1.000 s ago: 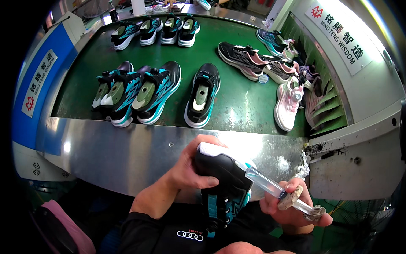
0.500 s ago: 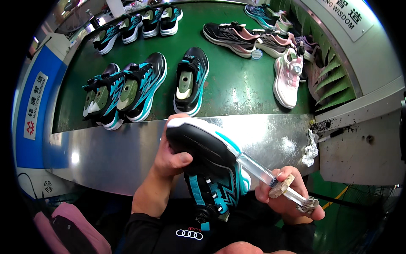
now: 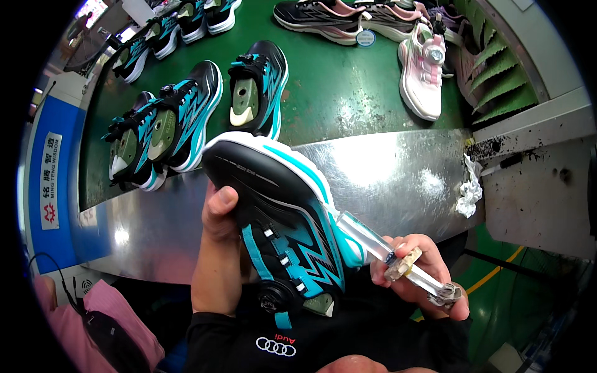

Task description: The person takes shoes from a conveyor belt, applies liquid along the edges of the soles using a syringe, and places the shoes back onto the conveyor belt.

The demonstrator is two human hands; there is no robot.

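Observation:
My left hand (image 3: 219,214) is closed around the toe end of a black and turquoise sneaker (image 3: 287,217). The shoe is tilted, its side facing up and its white-and-turquoise sole edge turned to the right. A green shoe last shows in its opening, and a round black dial sits near the collar. In my right hand (image 3: 418,267) is a clear syringe (image 3: 365,237), wrapped with tape at the finger grip and at the plunger's end. Its narrow tip is at the seam between the sole and the upper; whether it touches cannot be seen.
Beyond a metal ledge (image 3: 385,168) lies a green conveyor belt (image 3: 336,93). Similar turquoise sneakers (image 3: 258,87) stand on it at left, with a pale pink shoe (image 3: 424,74) at right. Crumpled white tissue (image 3: 469,186) lies on the ledge's right end.
The whole view has shifted. The sneaker appears farther left and turned to show more of its side, and the syringe has moved along with it, its tip still at the sole seam.

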